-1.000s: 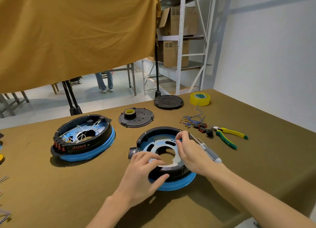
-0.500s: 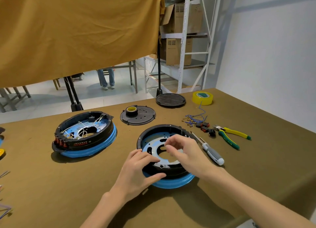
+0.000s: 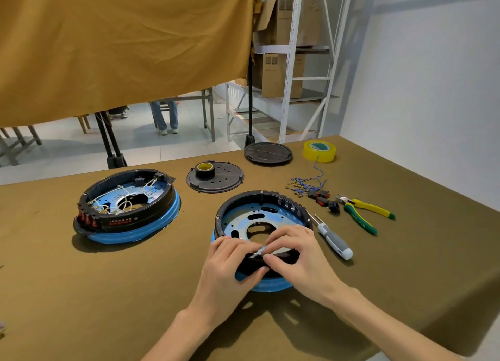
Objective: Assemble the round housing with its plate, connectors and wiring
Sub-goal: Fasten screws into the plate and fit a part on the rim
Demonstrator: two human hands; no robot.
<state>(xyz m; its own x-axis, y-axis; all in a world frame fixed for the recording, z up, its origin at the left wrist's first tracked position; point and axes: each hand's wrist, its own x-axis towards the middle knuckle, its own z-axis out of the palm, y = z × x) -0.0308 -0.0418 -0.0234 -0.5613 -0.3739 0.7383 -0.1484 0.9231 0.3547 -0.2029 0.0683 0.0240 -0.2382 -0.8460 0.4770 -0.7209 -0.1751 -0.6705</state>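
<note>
Pinching the plate's (image 3: 244, 221) near edge inside the round housing (image 3: 290, 207) mid-table, your left hand (image 3: 230, 268) and right hand (image 3: 295, 255) could tilt it; uneven pressure might jam it crooked.

Round black housing (image 3: 293, 207) on blue ring, metal plate (image 3: 243, 221) seated inside
</note>
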